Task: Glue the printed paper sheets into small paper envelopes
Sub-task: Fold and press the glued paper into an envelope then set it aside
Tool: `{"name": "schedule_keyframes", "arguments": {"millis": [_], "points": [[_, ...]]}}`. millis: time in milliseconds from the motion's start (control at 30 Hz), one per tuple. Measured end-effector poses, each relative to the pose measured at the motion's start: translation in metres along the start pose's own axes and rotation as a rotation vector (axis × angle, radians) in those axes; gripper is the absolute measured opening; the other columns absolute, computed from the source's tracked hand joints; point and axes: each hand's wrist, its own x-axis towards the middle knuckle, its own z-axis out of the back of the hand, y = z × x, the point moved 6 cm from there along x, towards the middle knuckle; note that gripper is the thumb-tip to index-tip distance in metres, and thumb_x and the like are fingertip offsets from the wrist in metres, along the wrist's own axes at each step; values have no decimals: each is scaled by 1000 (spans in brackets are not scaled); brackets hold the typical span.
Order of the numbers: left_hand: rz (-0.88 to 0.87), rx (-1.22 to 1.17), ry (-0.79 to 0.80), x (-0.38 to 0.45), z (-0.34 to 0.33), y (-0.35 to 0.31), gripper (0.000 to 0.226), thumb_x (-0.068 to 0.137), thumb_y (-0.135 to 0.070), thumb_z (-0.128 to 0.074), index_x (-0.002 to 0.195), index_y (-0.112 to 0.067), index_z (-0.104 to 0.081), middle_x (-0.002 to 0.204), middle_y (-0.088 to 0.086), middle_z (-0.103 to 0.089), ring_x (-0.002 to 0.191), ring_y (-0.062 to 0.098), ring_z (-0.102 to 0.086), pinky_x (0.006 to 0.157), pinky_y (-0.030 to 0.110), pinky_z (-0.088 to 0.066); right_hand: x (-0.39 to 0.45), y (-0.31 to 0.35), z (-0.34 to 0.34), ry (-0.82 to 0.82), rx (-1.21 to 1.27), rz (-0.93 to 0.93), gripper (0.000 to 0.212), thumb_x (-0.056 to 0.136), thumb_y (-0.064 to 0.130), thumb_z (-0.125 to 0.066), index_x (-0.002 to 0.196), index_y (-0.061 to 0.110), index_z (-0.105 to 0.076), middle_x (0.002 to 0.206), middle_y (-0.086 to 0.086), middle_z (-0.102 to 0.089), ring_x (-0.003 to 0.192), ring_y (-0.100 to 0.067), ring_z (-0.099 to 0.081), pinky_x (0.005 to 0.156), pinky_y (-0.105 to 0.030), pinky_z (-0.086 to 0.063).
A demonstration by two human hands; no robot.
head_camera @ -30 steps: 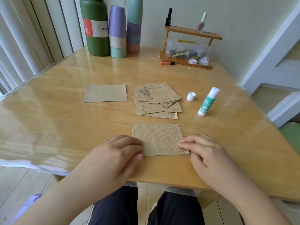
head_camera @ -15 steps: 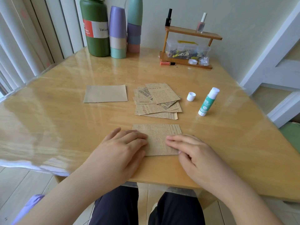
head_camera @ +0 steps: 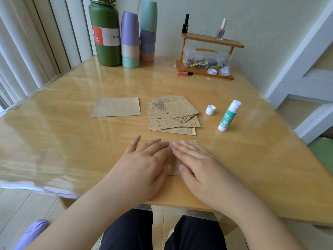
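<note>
A printed brown paper sheet lies near the table's front edge, mostly hidden under my hands. My left hand presses flat on its left part with straight fingers. My right hand lies flat on its right part, fingers straight and touching the left hand's fingertips. Behind it sits a loose pile of printed sheets. A plain brown folded envelope lies to the left of the pile. An uncapped green-and-white glue stick stands at the right, its white cap beside it.
At the back of the wooden table stand a green flask and stacked pastel cups. A small wooden shelf with nail polish bottles and a clear box sits at the back right. An orange tube lies before it.
Both hands slid inward from the sheet's outer edges and now lie flat over it, fingertips meeting in the middle. Most of the sheet is now covered.
</note>
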Motion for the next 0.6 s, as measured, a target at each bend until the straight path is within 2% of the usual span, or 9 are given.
{"name": "schedule_keyframes", "arguments": {"millis": [133,333,467,533,567,600], "points": [[28,30,61,-4,-9,9,49,87,-39,-35,118,-16,-65,123,-5,-63,116,18,-58,95,59,-38,-5,-8,-8,107,-59,-56,73,80,56,5,149,38,-11,152,31,-1,137,15,11,117,-24,7],[71,38,46,-18,-3,30,48,89,-40,-33,120,-21,-64,126,-10,-60,120,16,-55,98,60,-32,-26,-36,9,85,-111,-173,72,80,61,7,147,42,-13,150,34,-4,137,15,11,118,-28,9],[38,84,51,-9,0,20,48,85,-33,-34,116,-13,-66,123,-2,-63,116,21,-58,93,64,-36,-19,-28,15,44,-111,-159,75,80,60,5,148,36,-17,151,30,-5,139,11,11,117,-25,10],[39,77,91,-1,2,11,53,87,-33,-30,124,-10,-60,131,3,-57,122,22,-53,95,63,-35,-7,-20,16,32,-99,-130,76,79,59,4,150,34,-10,153,26,-1,139,10,11,116,-24,9],[51,57,149,4,1,6,60,88,-37,-23,133,-10,-51,140,4,-48,129,21,-45,100,61,-30,-1,-16,14,38,-101,-114,76,79,58,4,150,33,-5,155,24,1,140,8,12,116,-24,9],[70,35,209,8,-2,2,70,86,-43,-10,144,-12,-34,151,2,-30,138,18,-29,108,58,-21,5,-12,11,54,-106,-101,74,81,57,2,151,31,-1,156,22,3,140,7,12,117,-25,9]]}}
